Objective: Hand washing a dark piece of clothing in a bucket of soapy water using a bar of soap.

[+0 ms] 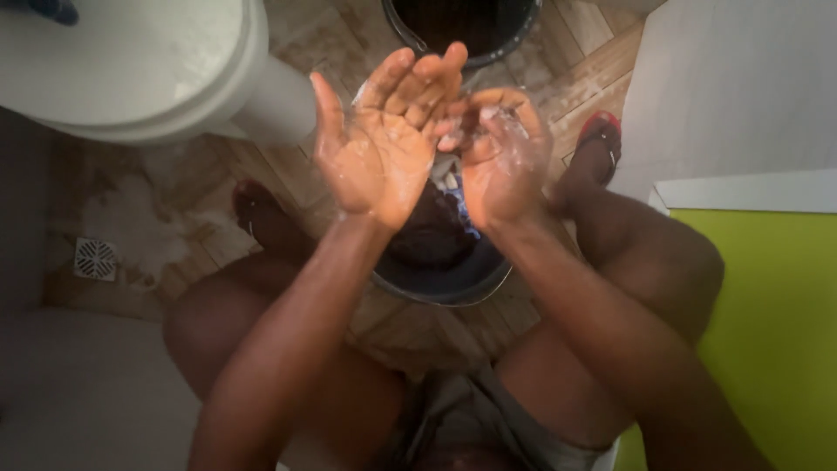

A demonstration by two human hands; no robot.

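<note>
My left hand (377, 157): palm up, fingers spread wide, soapy, empty. My right hand (501, 161): fingers curled loosely round white suds (506, 122), above the bucket (440, 283) between my knees.

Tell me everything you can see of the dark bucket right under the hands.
The dark bucket sits on the wood-look tiled floor between the person's knees. It is round, looks like dark plastic, and has a thin metal bail handle along its near rim. Dark wet cloth with a blue patch fills it. The soapy left hand and right hand are raised above it and hide its far rim; neither touches it.
</note>
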